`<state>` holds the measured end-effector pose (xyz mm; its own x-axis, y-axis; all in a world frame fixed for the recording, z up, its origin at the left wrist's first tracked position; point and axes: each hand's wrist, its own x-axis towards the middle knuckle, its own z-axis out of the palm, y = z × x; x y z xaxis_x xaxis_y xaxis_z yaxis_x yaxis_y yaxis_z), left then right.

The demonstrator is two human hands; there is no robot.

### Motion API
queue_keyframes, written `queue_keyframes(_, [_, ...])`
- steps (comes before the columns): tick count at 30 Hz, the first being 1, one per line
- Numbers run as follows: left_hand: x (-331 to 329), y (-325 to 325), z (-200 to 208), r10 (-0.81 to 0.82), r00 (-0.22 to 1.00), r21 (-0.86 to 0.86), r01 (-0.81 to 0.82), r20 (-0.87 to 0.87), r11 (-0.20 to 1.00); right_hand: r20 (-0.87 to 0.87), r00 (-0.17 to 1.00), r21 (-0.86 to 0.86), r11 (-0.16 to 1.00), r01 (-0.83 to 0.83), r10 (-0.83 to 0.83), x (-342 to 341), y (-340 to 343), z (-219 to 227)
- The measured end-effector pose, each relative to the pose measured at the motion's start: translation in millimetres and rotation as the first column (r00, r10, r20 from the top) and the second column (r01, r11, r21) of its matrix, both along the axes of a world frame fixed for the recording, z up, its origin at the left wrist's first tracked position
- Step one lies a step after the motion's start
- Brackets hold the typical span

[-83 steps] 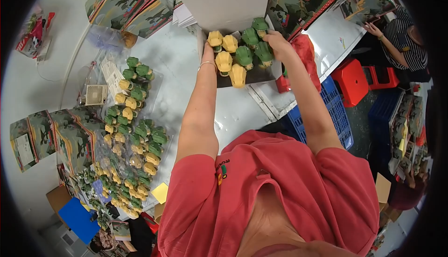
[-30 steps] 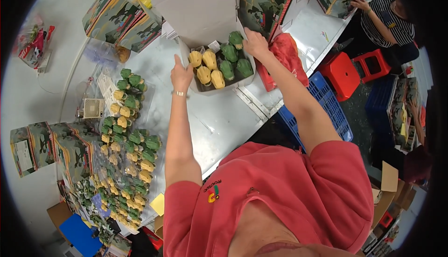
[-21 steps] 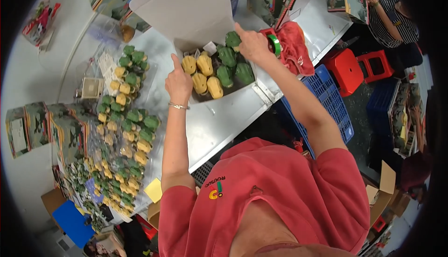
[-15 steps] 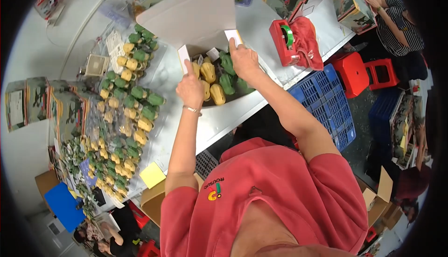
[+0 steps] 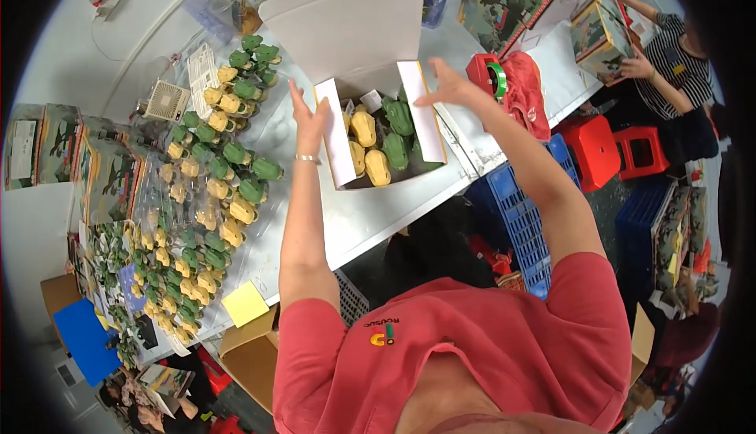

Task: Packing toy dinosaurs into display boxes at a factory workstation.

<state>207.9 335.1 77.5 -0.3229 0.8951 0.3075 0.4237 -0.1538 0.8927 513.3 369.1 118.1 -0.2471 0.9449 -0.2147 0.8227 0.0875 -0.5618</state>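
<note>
In front of me on the table stands a cardboard box [image 5: 340, 158], white inside, its large lid [image 5: 346, 24] raised at the back. Rounded yellow plastic toys [image 5: 377, 168] fill its left part, and green ones [image 5: 398, 117] its right. My left hand [image 5: 309, 119], fingers extended, is beside the left flap with the thumb close to its edge. At the other side, my right hand [image 5: 455, 89] has its fingers apart around the outer edge of the right flap [image 5: 424, 119]; whether it touches is unclear. Neither hand holds anything.
Rows of yellow and green toys [image 5: 240, 209] in clear plastic cover the table to the left. A red tape dispenser [image 5: 482, 72] and red cloth [image 5: 525, 95] lie right. Blue plastic pallets [image 5: 524, 221] and red stools [image 5: 591, 154] stand beyond the edge. Another person [image 5: 677, 64] handles a printed box.
Both hands have left the tops of the side flaps and spread outward to the box's sides, opening up. The flaps now stand along the sides, showing more of the toys.
</note>
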Motion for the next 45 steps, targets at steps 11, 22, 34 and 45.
queue_keyframes(11, [-45.6, 25.6, -11.4, -0.362, 0.664, -0.072, 0.531, 0.654, 0.845, 0.342, 0.764, 0.333, 0.69, -0.643, 0.547, -3.5, 34.8, 8.5])
queue_keyframes(22, [-18.1, -41.7, 33.8, -0.375, 0.885, -0.312, 0.286, -0.276, 0.906, 0.643, 0.698, 0.335, 0.704, -0.626, 0.315, -5.2, -40.7, 26.0])
queue_keyframes(34, [-10.4, -149.3, 98.2, -0.429, 0.686, -0.346, 0.692, 0.588, 0.634, -0.844, 0.513, -0.335, 0.9, -0.278, -0.155, 7.9, -159.6, 66.1])
queue_keyframes(45, [5.5, -159.2, 95.4, -0.467, 0.871, -0.32, 0.404, -0.151, 0.857, -0.474, 0.88, 0.078, 0.997, 0.028, 0.013, -2.7, -174.7, 50.8])
